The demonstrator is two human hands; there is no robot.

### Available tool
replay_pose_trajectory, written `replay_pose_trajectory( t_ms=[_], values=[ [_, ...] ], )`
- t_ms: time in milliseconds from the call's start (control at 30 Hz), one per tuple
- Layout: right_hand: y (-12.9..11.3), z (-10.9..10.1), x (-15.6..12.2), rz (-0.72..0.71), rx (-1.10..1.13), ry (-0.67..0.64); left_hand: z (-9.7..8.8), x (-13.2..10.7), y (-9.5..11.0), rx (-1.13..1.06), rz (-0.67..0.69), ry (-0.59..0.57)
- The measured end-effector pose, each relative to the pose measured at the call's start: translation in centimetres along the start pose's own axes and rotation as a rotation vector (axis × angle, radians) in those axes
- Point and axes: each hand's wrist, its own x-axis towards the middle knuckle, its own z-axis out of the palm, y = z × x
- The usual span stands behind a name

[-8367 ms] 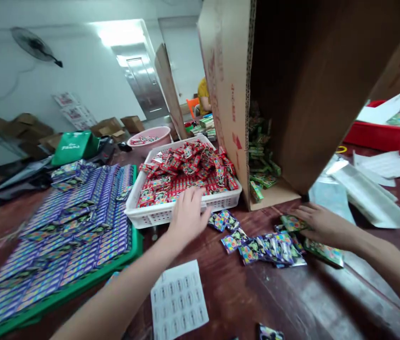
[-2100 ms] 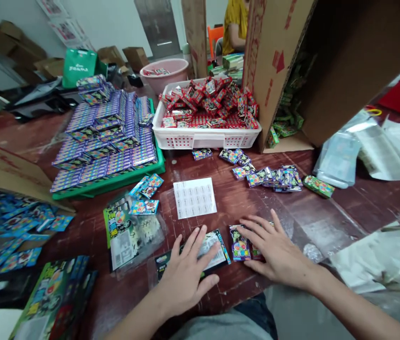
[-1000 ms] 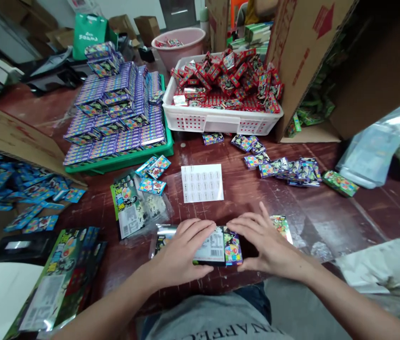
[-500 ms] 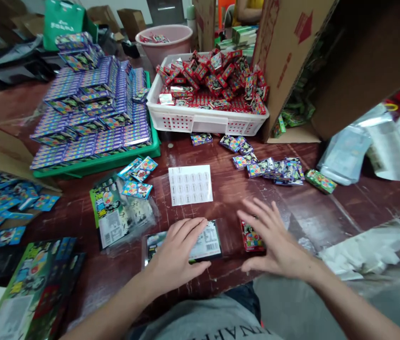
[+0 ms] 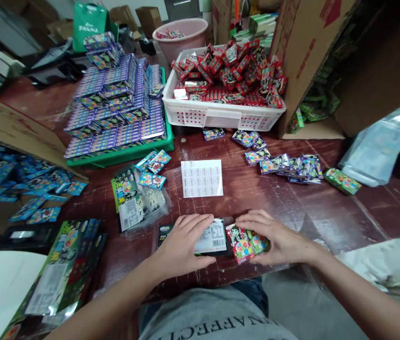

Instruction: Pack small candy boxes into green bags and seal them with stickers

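My left hand (image 5: 182, 241) lies flat, fingers stretched, over a dark printed package (image 5: 216, 238) with a white barcode label and a clear plastic edge. Close by on the right, my right hand (image 5: 277, 241) closes its fingers and thumb around a red candy box (image 5: 239, 243) and a green candy box (image 5: 258, 242), side by side. The red one touches or nearly touches the package's right end. Beyond my hands lies a white sheet of round stickers (image 5: 202, 178). Left of it, blue packets (image 5: 152, 181) rest on another printed plastic bag (image 5: 129, 200).
A white basket (image 5: 224, 115) of red boxes and a green tray (image 5: 122, 158) of stacked purple boxes stand at the back. Loose purple packets (image 5: 292, 166) and a green box (image 5: 342, 181) lie to the right. Cardboard boxes (image 5: 302, 71) flank both sides; printed bags (image 5: 61, 264) pile at left.
My right hand has gone from spread fingers above a red box to holding a red and a green box together beside the package. My left hand stays on the package. The camera view has shifted.
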Motion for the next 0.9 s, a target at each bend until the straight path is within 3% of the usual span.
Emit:
replay_pose_trajectory(
  t_ms=[233, 467, 633, 767, 900],
  values=[
    [-0.7, 1.1, 3.3, -0.012, -0.073, 0.012, 1.4, -0.3, 0.3, -0.007, -0.041, 0.061],
    [1.1, -0.1, 1.2, 0.051, -0.184, -0.023, 1.9, 0.2, 0.3, 0.006, -0.074, 0.040],
    [1.4, -0.2, 2.9, -0.039, -0.120, -0.062, 2.5, 0.3, 0.5, -0.032, -0.081, 0.091],
    [0.2, -0.1, 4.7, -0.023, -0.057, -0.013, 2.1, 0.6, 1.4, -0.056, -0.212, 0.236],
    [-1.4, 0.7, 6.2, 0.190, 0.273, 0.224, 1.4, 1.7, 2.2, -0.246, -0.488, 0.489]
  ],
)
